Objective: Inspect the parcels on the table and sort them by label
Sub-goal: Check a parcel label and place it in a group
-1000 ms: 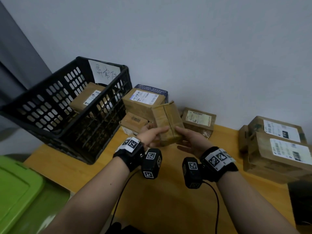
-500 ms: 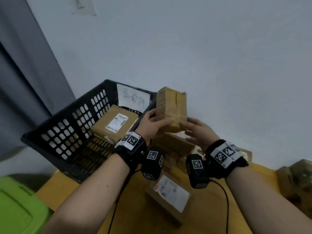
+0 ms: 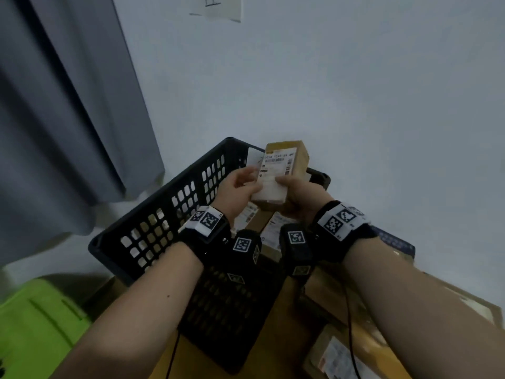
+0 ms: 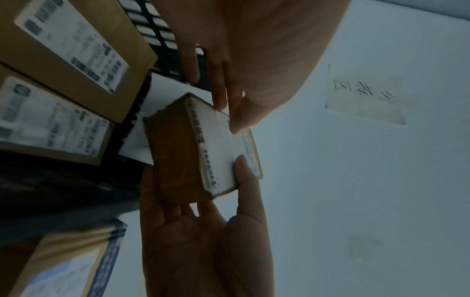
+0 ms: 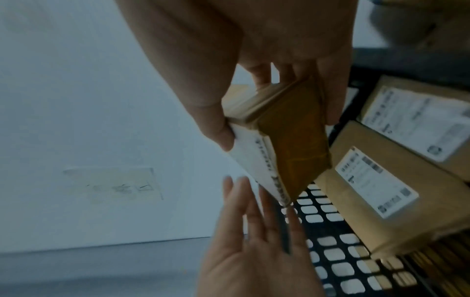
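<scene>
parcels (image 5: 396,180) lie in black crate (image 3: 164,214); right hand (image 3: 297,198) grips labelled box (image 3: 284,165).

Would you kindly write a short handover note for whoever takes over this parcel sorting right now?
Right hand: grips the small parcel at its lower end, thumb on the label face.
Left hand: fingers straight, touching the parcel's left edge; it has no grip of its own.
The parcel is held up above the black basket, label turned toward the head camera for reading.
Done: two labelled parcels lie in the basket.
Left: read this label and place the parcel accordingly, then go through the parcels on the table at lower right.
</scene>
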